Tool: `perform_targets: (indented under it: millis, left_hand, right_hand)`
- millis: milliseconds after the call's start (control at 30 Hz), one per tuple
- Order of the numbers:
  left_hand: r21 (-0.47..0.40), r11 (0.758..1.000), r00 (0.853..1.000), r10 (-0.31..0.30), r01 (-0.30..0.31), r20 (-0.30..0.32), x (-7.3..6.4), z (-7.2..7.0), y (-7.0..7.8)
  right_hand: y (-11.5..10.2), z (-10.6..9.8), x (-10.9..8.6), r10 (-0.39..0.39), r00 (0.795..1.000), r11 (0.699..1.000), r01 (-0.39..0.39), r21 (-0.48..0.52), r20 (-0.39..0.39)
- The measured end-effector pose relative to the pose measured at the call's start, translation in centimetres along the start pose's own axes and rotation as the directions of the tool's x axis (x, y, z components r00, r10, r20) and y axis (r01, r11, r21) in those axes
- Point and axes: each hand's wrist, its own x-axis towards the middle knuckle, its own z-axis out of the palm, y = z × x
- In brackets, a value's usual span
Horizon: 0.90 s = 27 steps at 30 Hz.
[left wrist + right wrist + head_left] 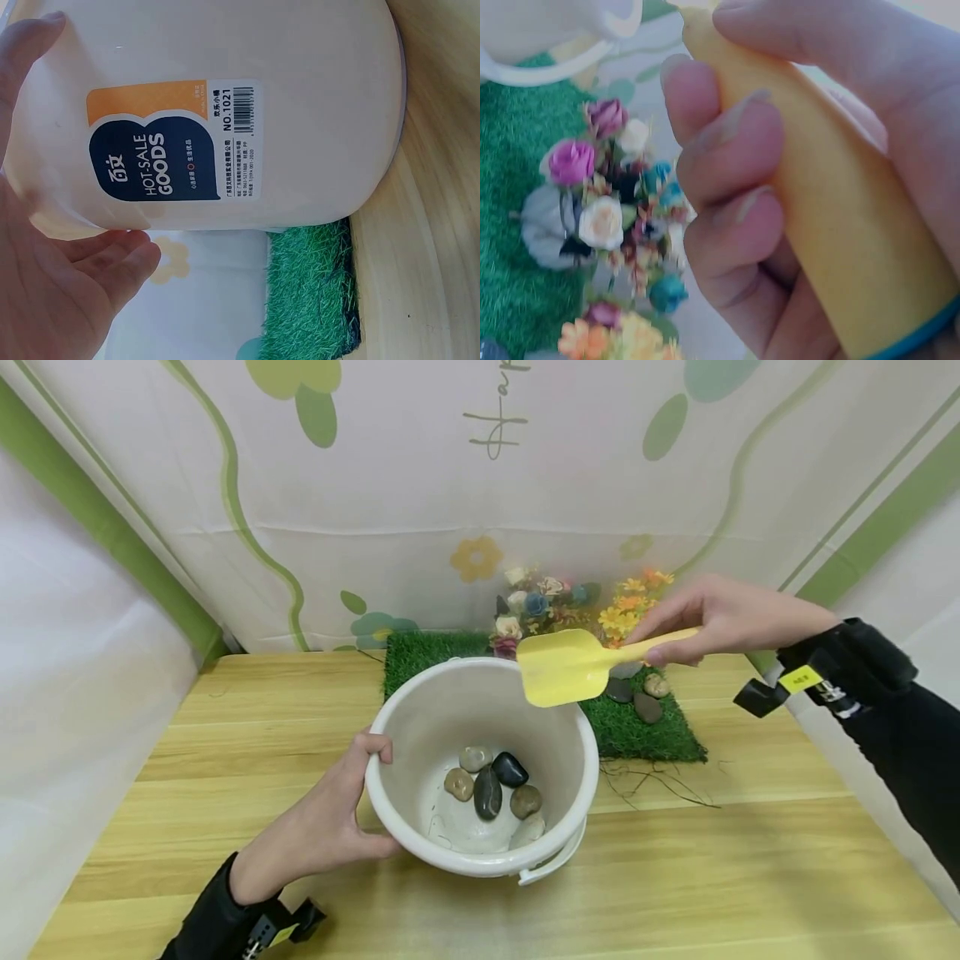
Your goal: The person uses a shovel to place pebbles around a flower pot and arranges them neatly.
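Note:
A white plastic bucket (480,673) stands on the table, tilted slightly toward the camera, with several dark, brown and pale stones (488,793) on its bottom. My left hand (330,818) grips the bucket's left rim, fingertips hooked over the edge and thumb low along the outer wall. The left wrist view shows a printed label (176,142) on that wall. My right hand (712,618) holds a yellow shovel (566,668) by its handle, fingers wrapped around it. The shovel's blade overlaps the bucket's far right rim in the head view and carries nothing visible.
Behind the bucket lies a green artificial grass mat (645,743) with several loose stones (648,707) and bunches of artificial flowers (536,604). Thin dark strands (652,777) lie by the mat's front edge. A printed white cloth (390,485) hangs behind the wooden table (697,877).

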Motion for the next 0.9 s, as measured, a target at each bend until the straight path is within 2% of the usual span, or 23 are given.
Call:
perform_targets:
  millis: [267,400,667,900]
  left_hand:
    - [-0.002,1.0,1.0,0.007,-0.007,-0.004,-0.1,0.1,0.0]
    - [-0.002,1.0,1.0,0.011,-0.011,-0.006,-0.1,0.0,-0.1]
    - [-0.018,1.0,1.0,-0.003,0.003,0.0,-0.3,0.0,-0.1]
    - [-0.019,1.0,1.0,0.0,0.0,0.002,-0.4,0.0,-0.1]
  right_hand:
    - [-4.7,0.7,3.5,-0.077,0.987,0.996,0.082,-0.027,0.139]
    - [-6.4,1.3,5.2,-0.105,0.973,0.991,0.12,-0.06,0.207]
    - [-6.6,2.6,9.0,-0.139,0.931,0.982,0.175,-0.077,0.337]
    - [-7.5,3.7,11.3,-0.124,0.902,0.955,0.222,-0.198,0.413]
